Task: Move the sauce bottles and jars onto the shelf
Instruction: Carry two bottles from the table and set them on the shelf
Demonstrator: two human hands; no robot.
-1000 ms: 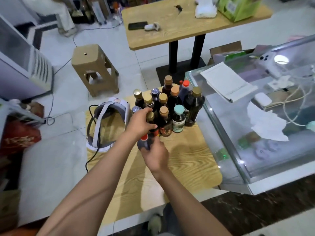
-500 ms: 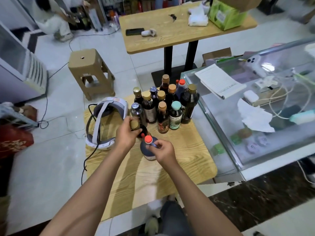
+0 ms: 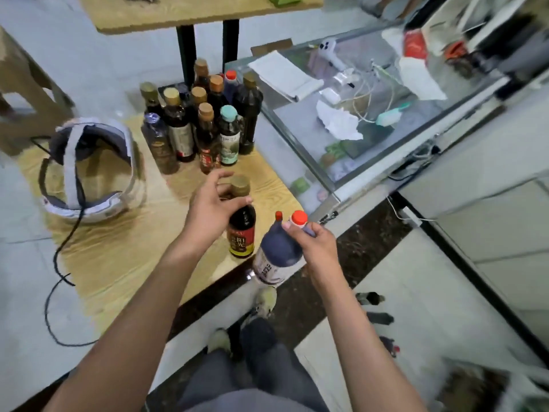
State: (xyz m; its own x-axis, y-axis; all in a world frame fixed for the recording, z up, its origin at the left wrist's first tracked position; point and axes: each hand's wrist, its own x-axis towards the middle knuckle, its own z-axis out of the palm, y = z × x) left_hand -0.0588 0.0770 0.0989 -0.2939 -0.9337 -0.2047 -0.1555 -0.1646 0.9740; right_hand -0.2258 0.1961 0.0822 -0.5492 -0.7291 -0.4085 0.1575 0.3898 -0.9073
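Note:
My left hand [image 3: 209, 210] grips the neck of a dark bottle with a gold cap and red label [image 3: 242, 230], lifted above the low wooden table [image 3: 118, 248]. My right hand [image 3: 315, 243] holds a dark bottle with a red cap and white label [image 3: 277, 257] by its top, off the table's near right edge. Several more dark sauce bottles [image 3: 202, 120] stand clustered at the table's far side. No shelf is plainly in view.
A white headset [image 3: 89, 171] with a black cable lies on the table's left part. A glass display counter [image 3: 371, 114] with papers and cables runs along the right. A taller wooden table [image 3: 178, 13] stands behind, a stool [image 3: 20, 84] at far left.
Both hands have lifted their bottles away from the cluster and drawn them toward me and to the right. The view has swung toward the glass counter.

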